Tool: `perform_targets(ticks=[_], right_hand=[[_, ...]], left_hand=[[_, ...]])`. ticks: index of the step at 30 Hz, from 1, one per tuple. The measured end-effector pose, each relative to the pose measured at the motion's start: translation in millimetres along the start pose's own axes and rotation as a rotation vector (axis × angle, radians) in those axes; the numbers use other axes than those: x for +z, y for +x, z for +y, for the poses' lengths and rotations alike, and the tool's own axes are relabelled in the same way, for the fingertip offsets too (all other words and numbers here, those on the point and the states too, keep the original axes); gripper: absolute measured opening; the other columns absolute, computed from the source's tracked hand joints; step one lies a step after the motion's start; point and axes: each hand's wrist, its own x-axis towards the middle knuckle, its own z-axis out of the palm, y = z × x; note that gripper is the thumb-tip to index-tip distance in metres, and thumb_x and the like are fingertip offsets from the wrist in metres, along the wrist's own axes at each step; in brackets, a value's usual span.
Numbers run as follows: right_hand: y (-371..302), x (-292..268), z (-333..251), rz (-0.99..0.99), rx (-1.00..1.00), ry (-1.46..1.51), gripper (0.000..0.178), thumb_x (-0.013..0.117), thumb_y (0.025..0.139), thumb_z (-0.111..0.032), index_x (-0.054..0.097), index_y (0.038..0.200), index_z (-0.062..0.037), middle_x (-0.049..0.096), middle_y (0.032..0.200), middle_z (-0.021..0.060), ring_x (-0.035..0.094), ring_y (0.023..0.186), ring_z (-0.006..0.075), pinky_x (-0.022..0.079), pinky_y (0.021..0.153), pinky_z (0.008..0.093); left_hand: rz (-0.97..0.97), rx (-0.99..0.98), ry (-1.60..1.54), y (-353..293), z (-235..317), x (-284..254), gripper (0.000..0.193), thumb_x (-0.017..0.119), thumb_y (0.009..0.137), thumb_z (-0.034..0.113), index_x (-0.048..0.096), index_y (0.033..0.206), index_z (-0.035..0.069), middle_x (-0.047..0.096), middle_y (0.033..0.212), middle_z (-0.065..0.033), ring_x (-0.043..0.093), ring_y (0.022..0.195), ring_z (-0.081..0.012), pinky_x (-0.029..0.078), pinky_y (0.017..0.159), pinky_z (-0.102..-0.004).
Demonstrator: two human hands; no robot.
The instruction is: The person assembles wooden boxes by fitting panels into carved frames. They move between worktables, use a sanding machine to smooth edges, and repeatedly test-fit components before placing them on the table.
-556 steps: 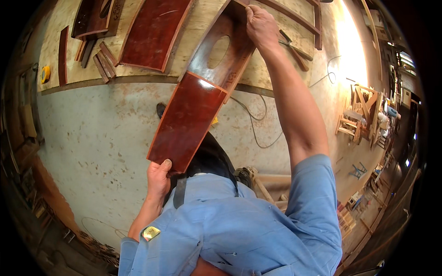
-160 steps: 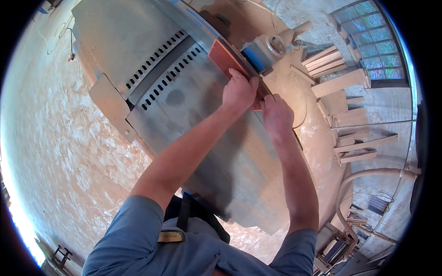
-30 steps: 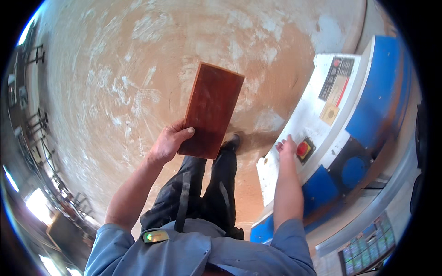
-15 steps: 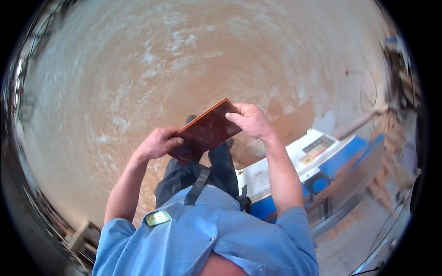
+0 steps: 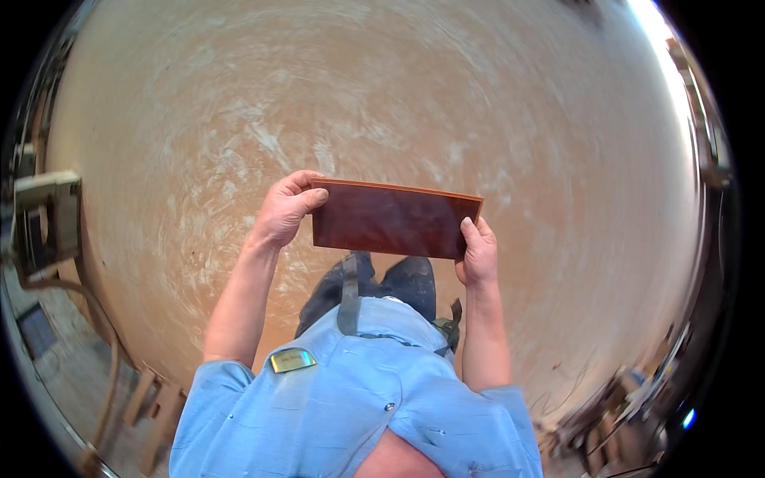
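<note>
A flat rectangular panel (image 5: 389, 219), dark reddish brown and glossy with a lighter orange-brown edge, is held out in front of my body between both hands. My left hand (image 5: 288, 209) grips its left end near the upper corner, thumb on the dark face and fingers behind. At the right end my right hand (image 5: 478, 248) pinches the panel, its thumb also on the face. The far long edge shows as a thin orange line. Whatever lies on the panel's underside is hidden.
Brown floor (image 5: 199, 127) with pale dusty smears spreads all round me. To the left stand a boxy machine (image 5: 48, 219) and a hose (image 5: 107, 319), with wooden pieces (image 5: 155, 406) below. Cluttered scraps (image 5: 613, 406) lie at the lower right.
I have turned, and the blue and white machine at my right has left the view. The panel has swung from a steep slant to nearly level, still in both hands.
</note>
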Motion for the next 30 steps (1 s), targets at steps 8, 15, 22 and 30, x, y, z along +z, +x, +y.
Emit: perform_targets(ticks=[8,15,22,30], right_hand=[[166.5,121.5,-69.0,-0.369,0.267,-0.286,0.034,0.046,0.101,-0.014,0.053,0.128,0.0058,0.064,0.116,0.0114,0.062,0.104,0.0167,0.051,0.088,0.0288],[333.7,369.0,-40.7,-0.781,0.415,-0.530,0.037,0.046,0.100,-0.018,0.057,0.130,-0.0004,0.065,0.098,0.0008,0.055,0.078,0.0054,0.044,0.065,0.0217],[298.3,315.4,-98.2,-0.961,0.408,-0.801,0.034,0.051,0.099,-0.019,0.060,0.128,-0.0019,0.066,0.096,0.0020,0.058,0.078,0.0065,0.049,0.069,0.0236],[336.4,366.5,-157.0,-0.808,0.331,-0.962,0.033,0.052,0.099,-0.017,0.060,0.124,0.0023,0.067,0.110,0.0074,0.060,0.098,0.0114,0.050,0.085,0.0273]], left_hand=[[0.449,0.197,-0.179,60.7,56.6,-48.5,0.016,0.059,0.094,0.011,0.063,0.107,0.003,0.068,0.096,-0.0031,0.063,0.084,-0.0113,0.051,0.077,-0.0260],[0.896,0.465,-0.578,92.1,144.2,-188.4,0.011,0.052,0.098,0.010,0.059,0.105,0.005,0.065,0.103,-0.0063,0.062,0.097,-0.0157,0.052,0.087,-0.0318],[1.060,0.464,-0.781,55.5,71.7,-91.4,0.011,0.053,0.097,0.012,0.060,0.101,0.004,0.064,0.103,-0.0065,0.060,0.103,-0.0167,0.049,0.093,-0.0342],[0.987,0.475,-0.814,128.1,125.8,-92.9,0.010,0.056,0.096,0.015,0.059,0.096,0.005,0.061,0.098,-0.0044,0.057,0.097,-0.0153,0.046,0.090,-0.0321]])
